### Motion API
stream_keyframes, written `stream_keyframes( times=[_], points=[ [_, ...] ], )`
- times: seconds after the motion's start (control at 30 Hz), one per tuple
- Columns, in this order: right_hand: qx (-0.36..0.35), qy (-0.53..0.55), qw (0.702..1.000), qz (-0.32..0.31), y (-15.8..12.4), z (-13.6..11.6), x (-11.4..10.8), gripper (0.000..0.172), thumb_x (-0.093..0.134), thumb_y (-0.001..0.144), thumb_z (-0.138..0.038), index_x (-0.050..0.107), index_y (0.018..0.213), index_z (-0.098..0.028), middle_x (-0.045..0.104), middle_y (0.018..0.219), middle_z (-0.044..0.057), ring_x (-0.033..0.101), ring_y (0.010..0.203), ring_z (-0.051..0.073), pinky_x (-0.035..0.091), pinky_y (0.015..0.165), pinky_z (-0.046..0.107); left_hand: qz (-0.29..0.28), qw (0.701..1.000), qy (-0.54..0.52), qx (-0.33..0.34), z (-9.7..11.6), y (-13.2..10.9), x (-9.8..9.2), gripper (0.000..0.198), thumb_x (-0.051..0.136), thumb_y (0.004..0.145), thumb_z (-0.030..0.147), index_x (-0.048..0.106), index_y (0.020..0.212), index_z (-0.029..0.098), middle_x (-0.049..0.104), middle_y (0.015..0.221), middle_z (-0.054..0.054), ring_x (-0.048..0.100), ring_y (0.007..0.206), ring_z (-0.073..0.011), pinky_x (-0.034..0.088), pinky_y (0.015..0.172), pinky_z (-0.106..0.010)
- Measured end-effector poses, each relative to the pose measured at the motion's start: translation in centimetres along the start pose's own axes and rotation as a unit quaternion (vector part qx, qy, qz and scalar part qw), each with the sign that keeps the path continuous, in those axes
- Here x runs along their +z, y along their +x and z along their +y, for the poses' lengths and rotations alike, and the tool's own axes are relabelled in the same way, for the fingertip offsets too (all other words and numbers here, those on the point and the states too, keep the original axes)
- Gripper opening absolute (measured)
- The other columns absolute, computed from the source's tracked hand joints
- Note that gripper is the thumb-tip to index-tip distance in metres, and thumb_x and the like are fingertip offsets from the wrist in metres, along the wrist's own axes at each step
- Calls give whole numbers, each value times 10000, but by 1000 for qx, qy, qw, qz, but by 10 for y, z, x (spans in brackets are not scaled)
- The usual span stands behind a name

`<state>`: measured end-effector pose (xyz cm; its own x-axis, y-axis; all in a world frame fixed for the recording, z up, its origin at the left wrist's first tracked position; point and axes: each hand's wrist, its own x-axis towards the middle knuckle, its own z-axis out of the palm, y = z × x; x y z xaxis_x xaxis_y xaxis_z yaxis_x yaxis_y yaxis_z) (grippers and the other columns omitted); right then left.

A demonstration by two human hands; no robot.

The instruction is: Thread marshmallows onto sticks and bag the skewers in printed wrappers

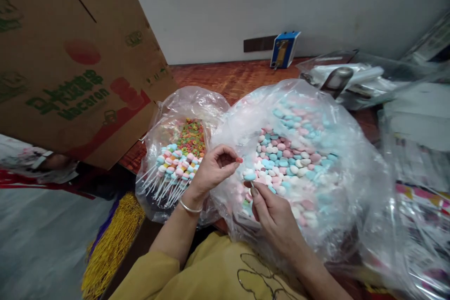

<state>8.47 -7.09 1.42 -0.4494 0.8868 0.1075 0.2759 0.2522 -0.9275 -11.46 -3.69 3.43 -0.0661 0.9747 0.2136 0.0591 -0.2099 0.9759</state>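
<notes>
My left hand (216,168) is closed in a pinch, with a small red candy (239,160) between thumb and forefinger. Just right of it, my right hand (274,208) is also pinched, its fingertips close to a blue-and-white marshmallow (250,176); whether they grip it or a thin stick I cannot make out. Both hands hover at the near left side of a big clear plastic bag (351,183) full of pink, blue and white marshmallows (277,152). Left of my left hand, marshmallow pops (176,166) on white sticks lie in a smaller bag (207,96), beside colourful ring candies (191,136).
A tall cardboard box (80,56) stands at the left. On the wooden table (211,77), a small blue box (284,50) leans by the wall. Plastic packaging (369,77) and a metal object (337,79) lie behind the big bag. Yellow fringe (116,243) hangs at lower left.
</notes>
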Motion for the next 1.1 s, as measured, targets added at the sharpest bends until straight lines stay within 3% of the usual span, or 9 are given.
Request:
stream_keyframes(
  times=[0.23,0.37,0.5,0.6,0.7,0.87,1.1],
  points=[
    [35,22,999,13,-5,7,-6,363,389,1069,-433,656,1000,-197,583,669,-11,525,574,140,397,557,245,-27,990,114,77,0,1,20,66,720,837,149,660,861,165,617,958,-42,625,885,-128,517,766,-216],
    [39,41,998,28,-5,14,-4,363,404,1064,-436,672,1049,-192,547,656,-21,506,581,144,388,555,249,-65,987,110,94,1,-1,24,86,699,824,89,691,864,165,657,967,-53,650,919,-140,525,798,-229],
    [47,84,995,40,-5,27,0,382,407,1066,-458,668,1135,-187,480,614,-49,459,541,134,358,534,249,-56,998,2,26,-4,0,29,62,774,812,173,728,851,159,698,911,-49,673,891,-146,550,822,-249],
    [54,118,990,48,-6,35,0,417,414,1062,-491,668,1159,-175,429,585,-64,418,507,125,325,507,248,-18,992,-112,-64,-13,1,33,183,843,769,272,717,829,153,707,835,-28,677,752,-129,569,734,-249],
    [59,129,989,50,-8,35,-3,439,422,1055,-510,680,1135,-164,410,574,-66,391,491,119,301,486,249,18,981,-168,-99,-21,3,38,269,885,716,291,706,867,160,709,792,-3,676,688,-120,572,686,-244],
    [53,95,993,43,-9,32,-10,417,453,1048,-497,706,1103,-170,435,600,-53,399,525,121,320,513,251,27,985,-138,-102,-21,5,40,294,915,647,219,710,851,165,727,801,6,689,750,-118,570,719,-223],
    [53,65,995,50,-10,33,-14,421,453,1047,-492,728,1100,-178,490,618,-33,440,554,136,353,537,256,14,982,-123,-140,-19,6,39,278,893,691,325,727,839,159,713,711,7,671,652,-121,561,678,-252]
  ],
)
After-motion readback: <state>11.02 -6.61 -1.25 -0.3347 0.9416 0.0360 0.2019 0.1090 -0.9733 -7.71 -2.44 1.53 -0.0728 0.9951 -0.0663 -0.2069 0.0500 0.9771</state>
